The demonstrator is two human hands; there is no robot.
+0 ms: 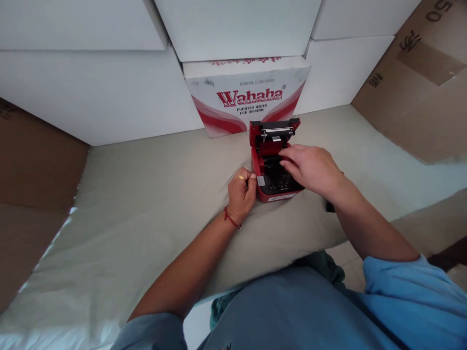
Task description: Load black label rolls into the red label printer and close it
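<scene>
Red flip-lid device (274, 187) sits between the left hand (242, 194) and right hand (314, 167) on the cloth-covered table (156, 194), lid (275, 133) up just beyond the right fingers. Left fingers are curled in against its side wall; can't tell if they're really gripping. Right thumb and index are parted over the open bay, no hold I can see.

Biggest worry imo: a bump from the right hand drops the lid on those fingers. Also, pushing hard could skid it over the wrinkly cloth if the left isn't bracing. And that dark object (330, 206) under the right wrist could get swept aside.
</scene>
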